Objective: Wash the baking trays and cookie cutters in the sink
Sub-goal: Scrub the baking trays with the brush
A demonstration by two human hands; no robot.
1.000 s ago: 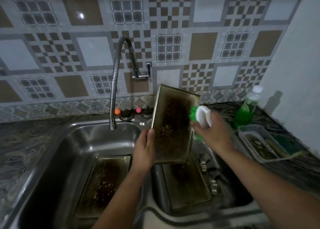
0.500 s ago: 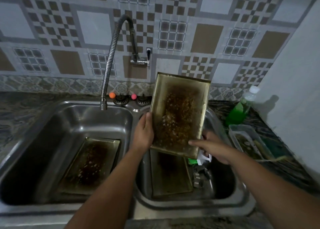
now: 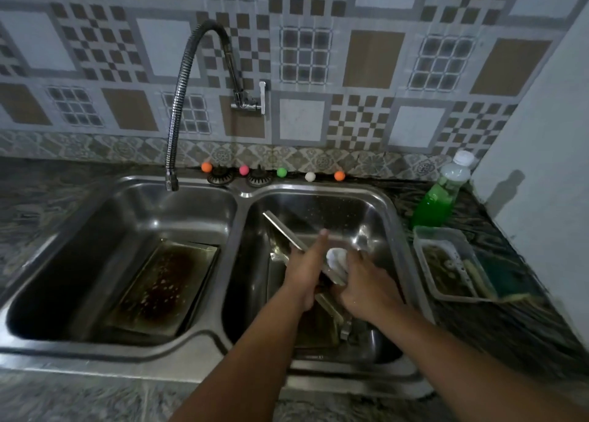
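Note:
My left hand [image 3: 307, 267] grips a dirty metal baking tray [image 3: 282, 229], tilted on edge low inside the right sink basin [image 3: 381, 213]. My right hand [image 3: 363, 281] presses a white-handled scrubber [image 3: 336, 257] against the tray's inner face. Another tray [image 3: 318, 329] lies flat on the bottom of the right basin beneath my hands, with a cookie cutter [image 3: 345, 332] beside it, partly hidden. A third greasy tray [image 3: 165, 289] rests in the left basin [image 3: 95, 217].
The flexible faucet [image 3: 178, 103] hangs over the left basin, no water running. A green soap bottle [image 3: 441, 195] and a clear container [image 3: 446, 265] with sponges sit on the counter to the right. Small coloured balls [image 3: 243, 170] line the sink's back rim.
The tray has come down from upright in front of the wall into the right basin. My right hand picked the scrubber up again and set it against the tray. The view tilted downward.

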